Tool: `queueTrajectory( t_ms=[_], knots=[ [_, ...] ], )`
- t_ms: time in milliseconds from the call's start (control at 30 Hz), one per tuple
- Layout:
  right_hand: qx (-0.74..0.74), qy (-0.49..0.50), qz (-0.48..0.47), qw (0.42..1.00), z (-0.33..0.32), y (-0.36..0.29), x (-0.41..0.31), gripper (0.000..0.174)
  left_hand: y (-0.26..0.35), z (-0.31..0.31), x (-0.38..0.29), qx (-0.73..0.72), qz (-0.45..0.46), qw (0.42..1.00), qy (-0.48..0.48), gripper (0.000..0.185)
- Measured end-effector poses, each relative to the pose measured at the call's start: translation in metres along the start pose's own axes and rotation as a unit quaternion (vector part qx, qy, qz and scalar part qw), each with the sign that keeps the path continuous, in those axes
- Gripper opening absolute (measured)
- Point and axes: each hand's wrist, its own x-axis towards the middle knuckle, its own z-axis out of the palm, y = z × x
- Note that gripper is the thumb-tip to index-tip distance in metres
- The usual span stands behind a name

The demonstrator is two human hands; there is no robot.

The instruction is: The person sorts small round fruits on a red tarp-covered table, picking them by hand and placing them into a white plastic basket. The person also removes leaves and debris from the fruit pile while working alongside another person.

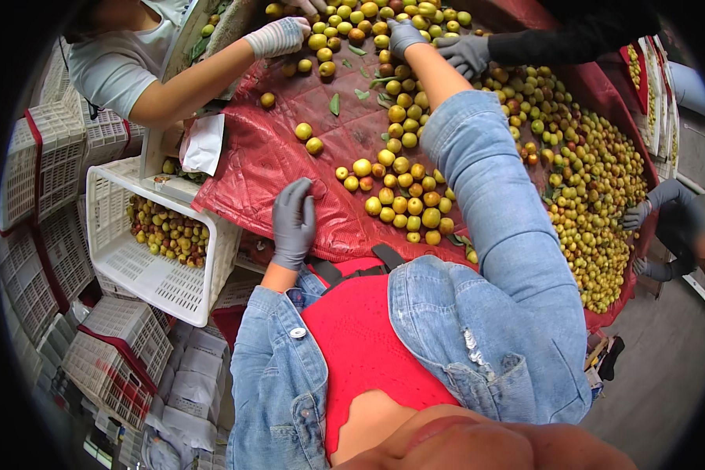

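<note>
Small round yellow-green and reddish fruits (414, 205), which look like jujubes, lie on a sloping table covered in red quilted sheeting (270, 170). My left hand (294, 223), in a grey glove, is raised over the near left edge of the sheeting, thumb apart from the fingers, with no fruit visible in it. Stretched far forward, my right hand (404, 38), also grey-gloved, touches the fruits at the far side; its fingertips are partly hidden, so a grip cannot be told. A co-worker's grey-gloved hand (464, 54) is close to its right. Loose green leaves (335, 104) lie among the fruits.
A co-worker's striped-gloved hand (279, 38) reaches in from the left. A white plastic crate (153, 282) with darker fruits stands below the table's left edge, near crumpled white paper (202, 144). More crates (117, 352) are stacked at left. Another person's gloved hand (637, 215) is at far right.
</note>
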Motion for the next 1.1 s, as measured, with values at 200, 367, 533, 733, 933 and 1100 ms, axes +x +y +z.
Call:
queueTrajectory(
  t_ms=[200,367,533,733,933,1100],
  knots=[
    [-0.044,-0.103,0.002,0.994,-0.012,-0.009,-0.020,0.051,-0.002,0.012,0.007,0.018,-0.019,1.000,0.010,0.026],
    [0.090,0.034,-0.050,0.994,0.008,-0.019,-0.075,0.034,0.002,0.011,0.007,0.044,-0.011,0.999,-0.006,0.025],
    [0.391,0.223,-0.167,0.877,-0.009,-0.105,-0.136,0.030,-0.002,0.017,0.005,0.045,0.014,0.999,-0.010,0.025],
    [0.596,-0.007,-0.421,0.683,-0.039,-0.262,-0.299,0.043,-0.048,0.030,-0.022,-0.090,-0.029,0.995,-0.027,0.033],
    [0.521,-0.098,-0.320,0.785,-0.044,-0.190,-0.351,0.032,-0.087,0.052,-0.023,0.155,-0.011,0.985,-0.079,0.030],
    [0.396,-0.042,-0.170,0.902,-0.010,-0.052,-0.404,0.030,-0.007,0.019,-0.003,0.025,0.045,0.999,-0.011,0.019]
  ],
)
